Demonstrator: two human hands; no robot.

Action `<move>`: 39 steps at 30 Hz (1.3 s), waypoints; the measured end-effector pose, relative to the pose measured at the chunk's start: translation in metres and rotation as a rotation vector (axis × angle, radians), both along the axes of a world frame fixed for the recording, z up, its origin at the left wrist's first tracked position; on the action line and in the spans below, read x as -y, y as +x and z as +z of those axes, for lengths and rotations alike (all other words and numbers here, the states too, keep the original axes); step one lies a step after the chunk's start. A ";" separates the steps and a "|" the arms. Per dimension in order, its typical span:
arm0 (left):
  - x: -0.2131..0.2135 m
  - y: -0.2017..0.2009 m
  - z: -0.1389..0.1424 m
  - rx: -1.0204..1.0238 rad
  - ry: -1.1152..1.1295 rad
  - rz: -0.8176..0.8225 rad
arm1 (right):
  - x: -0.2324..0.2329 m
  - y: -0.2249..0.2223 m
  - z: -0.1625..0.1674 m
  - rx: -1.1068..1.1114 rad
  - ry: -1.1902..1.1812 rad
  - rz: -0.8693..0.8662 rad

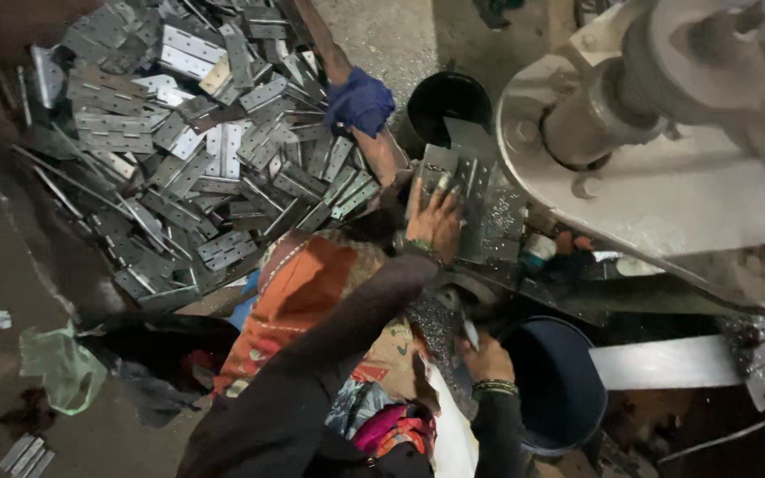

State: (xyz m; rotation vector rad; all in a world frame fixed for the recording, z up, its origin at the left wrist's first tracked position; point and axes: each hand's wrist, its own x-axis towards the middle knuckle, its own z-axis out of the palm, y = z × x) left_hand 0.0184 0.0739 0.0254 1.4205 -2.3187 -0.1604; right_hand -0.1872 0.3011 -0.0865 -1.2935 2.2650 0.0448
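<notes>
My left hand (436, 219) reaches forward in a dark sleeve, with a green bangle at the wrist. Its fingers are spread over a stack of grey metal hinge plates (480, 190) standing on edge beside the machine, and they grip the stack's near side. My right hand (487, 358), also bangled, is lower and closer to me, next to the rim of a dark blue bucket (555, 385). It is curled around a small pale metal piece (470, 331), most of which is hidden.
A large heap of loose hinge plates (205, 133) covers the floor at the upper left. A black bucket (449, 102) stands behind the stack. A heavy grey machine (666, 150) fills the right. A blue cloth (360, 100) wraps a rusty bar, and a green bag (59, 363) lies at lower left.
</notes>
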 end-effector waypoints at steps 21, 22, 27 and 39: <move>0.036 -0.011 0.006 0.082 -0.100 0.114 | 0.012 0.013 0.019 -0.010 0.111 -0.007; 0.037 -0.011 0.005 0.051 -0.069 0.084 | 0.016 0.014 0.022 -0.027 0.143 -0.021; 0.004 0.036 -0.021 -0.280 -0.047 -0.150 | 0.019 0.012 0.022 -0.067 0.157 -0.034; 0.067 0.258 -0.044 -0.305 -0.213 0.552 | 0.023 0.015 0.022 -0.135 0.208 -0.086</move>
